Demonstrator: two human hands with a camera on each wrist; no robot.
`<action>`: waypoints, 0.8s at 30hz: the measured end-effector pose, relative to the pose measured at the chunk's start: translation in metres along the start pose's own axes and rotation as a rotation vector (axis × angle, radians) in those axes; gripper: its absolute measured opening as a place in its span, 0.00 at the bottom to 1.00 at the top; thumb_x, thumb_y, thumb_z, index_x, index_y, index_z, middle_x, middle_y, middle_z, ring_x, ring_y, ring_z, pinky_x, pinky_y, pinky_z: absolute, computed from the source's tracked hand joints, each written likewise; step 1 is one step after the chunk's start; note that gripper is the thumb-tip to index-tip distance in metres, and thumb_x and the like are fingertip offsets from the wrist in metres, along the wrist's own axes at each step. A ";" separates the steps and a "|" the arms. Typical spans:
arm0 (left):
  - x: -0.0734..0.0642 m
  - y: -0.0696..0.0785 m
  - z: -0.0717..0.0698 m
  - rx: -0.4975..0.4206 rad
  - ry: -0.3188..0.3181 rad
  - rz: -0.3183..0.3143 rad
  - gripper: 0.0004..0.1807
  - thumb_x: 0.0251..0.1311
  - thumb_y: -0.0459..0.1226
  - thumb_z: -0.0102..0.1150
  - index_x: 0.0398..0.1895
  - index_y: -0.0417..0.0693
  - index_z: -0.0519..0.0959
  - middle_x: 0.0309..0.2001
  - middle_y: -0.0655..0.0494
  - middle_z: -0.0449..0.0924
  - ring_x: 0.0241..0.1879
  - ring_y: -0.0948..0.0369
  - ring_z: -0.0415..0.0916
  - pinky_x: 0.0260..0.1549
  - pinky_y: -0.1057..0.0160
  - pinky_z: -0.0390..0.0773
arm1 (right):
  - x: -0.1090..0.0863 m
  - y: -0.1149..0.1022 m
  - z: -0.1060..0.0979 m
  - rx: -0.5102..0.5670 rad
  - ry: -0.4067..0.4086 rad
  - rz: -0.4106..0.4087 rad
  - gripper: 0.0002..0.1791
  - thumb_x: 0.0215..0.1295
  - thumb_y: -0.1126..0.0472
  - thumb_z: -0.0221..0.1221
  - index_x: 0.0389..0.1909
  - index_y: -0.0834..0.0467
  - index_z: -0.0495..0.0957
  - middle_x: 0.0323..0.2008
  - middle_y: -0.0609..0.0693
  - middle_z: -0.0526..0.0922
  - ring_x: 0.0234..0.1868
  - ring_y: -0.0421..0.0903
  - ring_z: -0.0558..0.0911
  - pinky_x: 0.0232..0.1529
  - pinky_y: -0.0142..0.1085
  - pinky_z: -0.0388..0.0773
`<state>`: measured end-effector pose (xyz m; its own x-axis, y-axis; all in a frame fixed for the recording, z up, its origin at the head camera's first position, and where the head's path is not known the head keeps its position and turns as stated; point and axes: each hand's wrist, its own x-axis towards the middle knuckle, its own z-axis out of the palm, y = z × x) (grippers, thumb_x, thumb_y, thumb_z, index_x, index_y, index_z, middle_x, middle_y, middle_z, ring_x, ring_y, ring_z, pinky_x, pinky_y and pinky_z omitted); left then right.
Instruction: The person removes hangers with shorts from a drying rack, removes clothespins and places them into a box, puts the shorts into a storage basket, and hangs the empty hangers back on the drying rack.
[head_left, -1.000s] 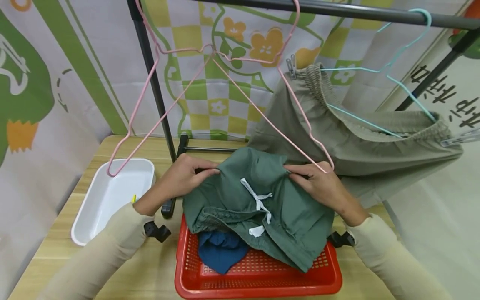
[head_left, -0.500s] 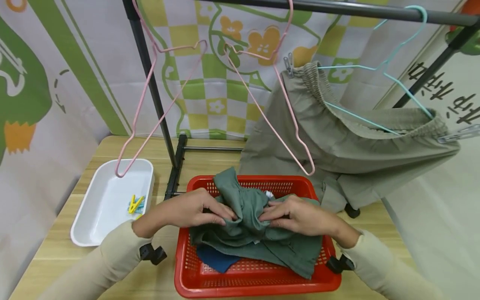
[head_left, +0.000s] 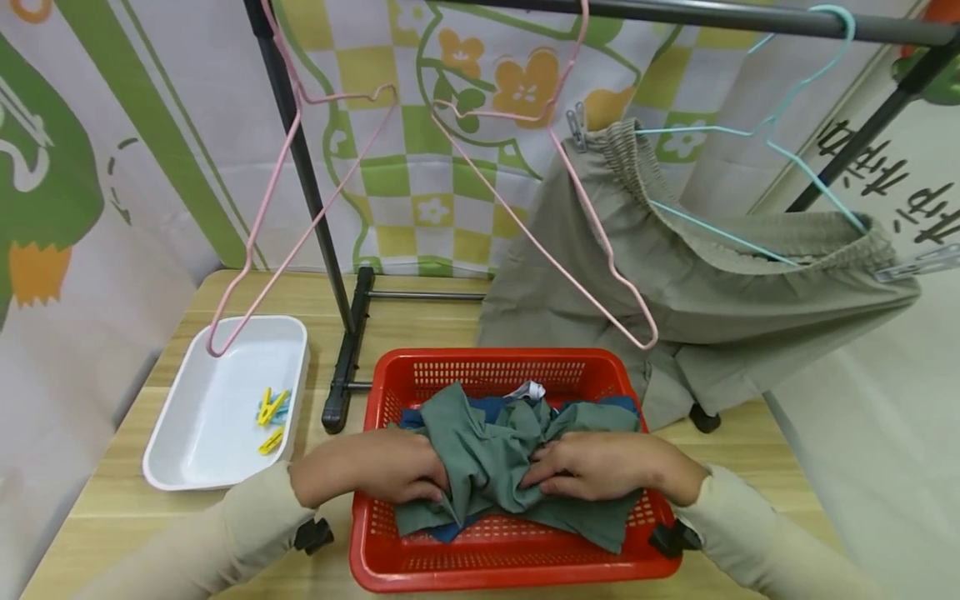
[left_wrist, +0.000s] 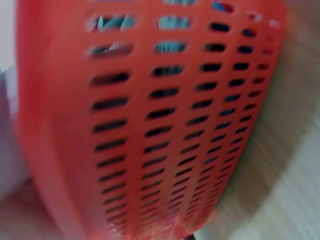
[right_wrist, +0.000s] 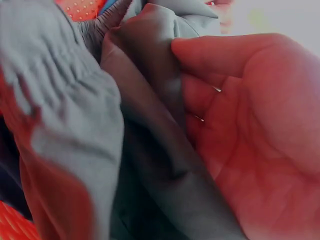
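Green drawstring pants (head_left: 487, 462) lie bunched in a red plastic basket (head_left: 517, 577), over dark blue cloth (head_left: 489, 407). My left hand (head_left: 393, 467) grips their left part, its fingertips partly hidden in the folds. On the right side, my right hand (head_left: 592, 465) pinches the fabric. In the right wrist view, the thumb of that hand (right_wrist: 260, 110) meets a fold near the gathered waistband (right_wrist: 75, 110). The left wrist view mostly holds the basket's slotted wall (left_wrist: 65, 125), with the left hand (left_wrist: 20, 205) blurred at the edge. A white drawstring (head_left: 528, 390) shows at the back.
Pink hangers (head_left: 262, 221) hang from a black rail (head_left: 675, 18) above the basket. Grey-green pants (head_left: 697, 292) hang clipped on a mint hanger (head_left: 806, 171) at right. At left stands a white tray (head_left: 202, 417) holding yellow clothespins (head_left: 270, 408).
Both hands have come down and toward me with the green pants, from above the basket's back edge into the basket. The pants are now bunched lower, and the pink hangers have swung slightly.
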<state>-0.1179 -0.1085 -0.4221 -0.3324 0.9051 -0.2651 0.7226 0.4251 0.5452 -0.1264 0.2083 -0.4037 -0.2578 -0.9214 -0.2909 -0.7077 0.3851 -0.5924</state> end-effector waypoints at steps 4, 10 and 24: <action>0.004 -0.001 0.006 0.051 -0.014 -0.024 0.07 0.72 0.42 0.63 0.33 0.59 0.86 0.30 0.74 0.79 0.33 0.74 0.76 0.38 0.70 0.76 | 0.005 0.001 0.002 0.000 -0.026 -0.012 0.18 0.81 0.57 0.53 0.64 0.54 0.81 0.58 0.44 0.82 0.57 0.37 0.79 0.56 0.34 0.77; 0.005 -0.001 0.004 0.058 0.005 -0.017 0.06 0.71 0.43 0.65 0.32 0.59 0.85 0.30 0.74 0.78 0.31 0.75 0.75 0.35 0.70 0.75 | 0.009 0.000 0.000 0.031 -0.005 -0.005 0.17 0.79 0.56 0.57 0.63 0.54 0.82 0.56 0.42 0.83 0.54 0.33 0.80 0.52 0.30 0.78; -0.042 -0.005 -0.032 -0.001 0.282 -0.048 0.21 0.71 0.54 0.62 0.57 0.51 0.85 0.55 0.62 0.83 0.55 0.64 0.80 0.56 0.55 0.79 | -0.074 -0.006 -0.041 -0.053 0.491 0.161 0.14 0.76 0.62 0.60 0.57 0.59 0.85 0.46 0.47 0.88 0.37 0.33 0.81 0.37 0.34 0.79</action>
<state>-0.1268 -0.1484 -0.3877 -0.5218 0.8511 -0.0586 0.7017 0.4672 0.5378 -0.1297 0.2719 -0.3477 -0.6356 -0.7718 0.0193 -0.6627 0.5326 -0.5265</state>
